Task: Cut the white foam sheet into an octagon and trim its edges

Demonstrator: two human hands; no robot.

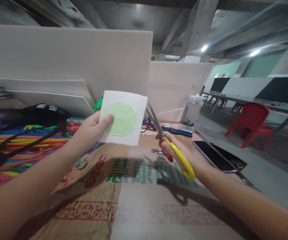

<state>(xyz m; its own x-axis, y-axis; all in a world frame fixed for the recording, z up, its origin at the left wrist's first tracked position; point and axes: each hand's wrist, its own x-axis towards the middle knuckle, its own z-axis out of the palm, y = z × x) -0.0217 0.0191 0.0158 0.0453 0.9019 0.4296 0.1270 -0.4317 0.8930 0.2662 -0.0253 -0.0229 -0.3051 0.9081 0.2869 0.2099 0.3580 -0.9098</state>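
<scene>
My left hand (96, 125) pinches a white square card (141, 116) by its left side, thumb on the front. On the card lies a round light-green paper piece (124, 120) with a slightly angular edge, and my thumb rests on it. In my right hand (176, 146) are scissors (179, 158) with yellow handles, their blades pointing up toward the card's right edge. The blade tips look slightly apart and close beside the card; whether they touch it I cannot tell. Both hands are raised above the cardboard-covered table (134, 203).
Colourful fuzzy stems (41, 146) and a black strap (46, 115) fill the left. Small red-handled snips (159, 152) lie below my right hand. Behind are a blue utility knife (176, 131) and a clear plastic bottle (192, 111); a phone (215, 156) sits at right. White boards (84, 56) stand behind.
</scene>
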